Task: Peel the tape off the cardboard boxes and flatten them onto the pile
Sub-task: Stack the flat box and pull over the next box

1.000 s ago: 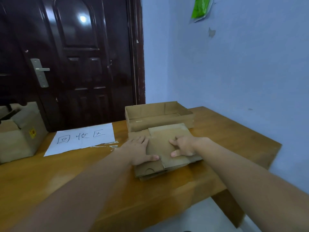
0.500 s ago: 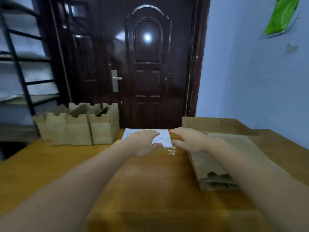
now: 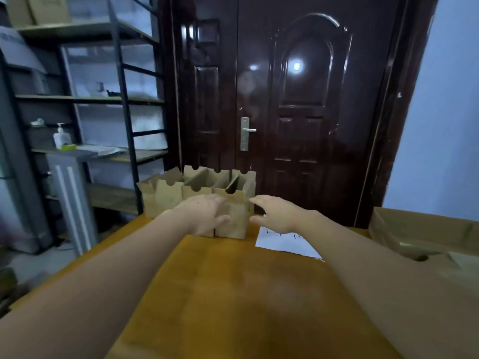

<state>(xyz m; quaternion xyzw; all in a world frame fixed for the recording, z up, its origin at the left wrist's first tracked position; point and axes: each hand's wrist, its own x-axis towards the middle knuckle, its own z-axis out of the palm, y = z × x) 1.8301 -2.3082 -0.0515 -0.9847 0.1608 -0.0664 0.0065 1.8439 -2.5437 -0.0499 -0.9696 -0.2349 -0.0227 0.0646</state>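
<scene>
Left hand: the left hand [image 3: 204, 216], fingers straight and spread, lies against the near left face of the nearest small brown cardboard box [image 3: 234, 216], mid-frame.
Right hand: the right hand [image 3: 278, 215], fingers straight, holds nothing and hovers just right of that box; contact unclear.
Other boxes: a row of open brown cardboard boxes [image 3: 166, 195] stands behind, left of centre.
Pile: the flattened brown cardboard pile [image 3: 425, 244] lies at the right edge.
Surface: the orange wooden table [image 3: 233, 294] also carries a white paper sheet [image 3: 285, 243] under the right wrist.
</scene>
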